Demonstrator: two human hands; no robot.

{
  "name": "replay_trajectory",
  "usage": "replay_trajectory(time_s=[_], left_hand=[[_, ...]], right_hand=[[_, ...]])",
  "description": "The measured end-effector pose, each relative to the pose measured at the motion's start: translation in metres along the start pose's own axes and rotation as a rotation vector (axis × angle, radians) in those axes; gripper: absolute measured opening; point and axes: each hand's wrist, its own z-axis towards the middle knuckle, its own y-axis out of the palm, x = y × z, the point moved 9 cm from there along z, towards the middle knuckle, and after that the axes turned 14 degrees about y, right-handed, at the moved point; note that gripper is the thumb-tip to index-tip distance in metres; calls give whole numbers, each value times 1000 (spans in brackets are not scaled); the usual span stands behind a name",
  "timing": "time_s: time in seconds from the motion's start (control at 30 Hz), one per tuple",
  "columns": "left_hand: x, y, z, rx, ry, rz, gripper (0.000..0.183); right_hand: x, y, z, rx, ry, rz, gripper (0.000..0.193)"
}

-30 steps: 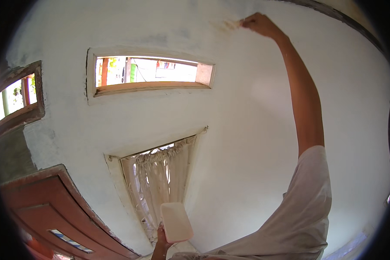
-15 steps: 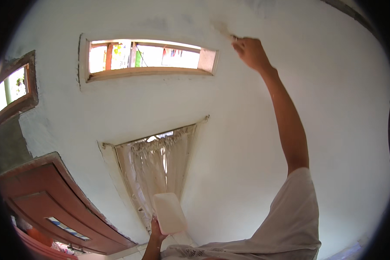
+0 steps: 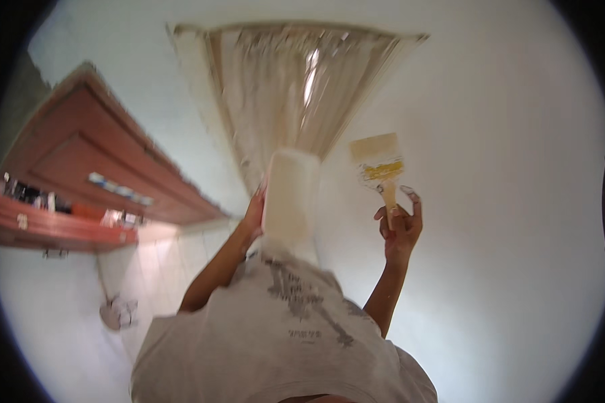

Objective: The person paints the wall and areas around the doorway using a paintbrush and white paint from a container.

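Note:
My left hand (image 3: 253, 218) grips the side of a cream rectangular tub (image 3: 291, 195) in front of my shirt; its contents cannot be made out. In my right hand (image 3: 403, 232), raised to the right of the tub, is a wide flat paintbrush (image 3: 383, 171). Its wooden handle rests between my thumb and fingers, with some fingers curled and one standing up. The pale bristles point upward, apart from the wall. Whitish paint marks show on the brush's yellow band and on my fingertips.
A white wall (image 3: 504, 188) spreads behind and to the right. Beige curtains (image 3: 275, 87) hang over a window ahead. To the left stands a red-brown door (image 3: 114, 148), near a reddish surface (image 3: 67, 225) with several small items. A round pale object (image 3: 114, 314) sits lower left.
My right hand has come down from high on the wall with the brush. The view has tilted downward, so the upper window openings are out of sight. The tub stays in my left hand.

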Motion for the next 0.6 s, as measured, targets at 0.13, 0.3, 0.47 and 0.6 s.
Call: replay_trajectory(time_s=[0.13,0.3,0.47,0.6], left_hand=[[-21,-11,-4,20,51,35,54],[-71,-17,-24,-59,-98,-240,54],[-104,-39,-31,-115,-49,-64,56],[-99,1,-42,-20,-177,-277,57]], right_hand=[[13,-19,-34,-215,4,-90,44],[-25,2,-61,-361,-102,-55,44],[7,-2,-57,-201,-42,-81,34],[23,6,-57,-110,-58,-127,33]])
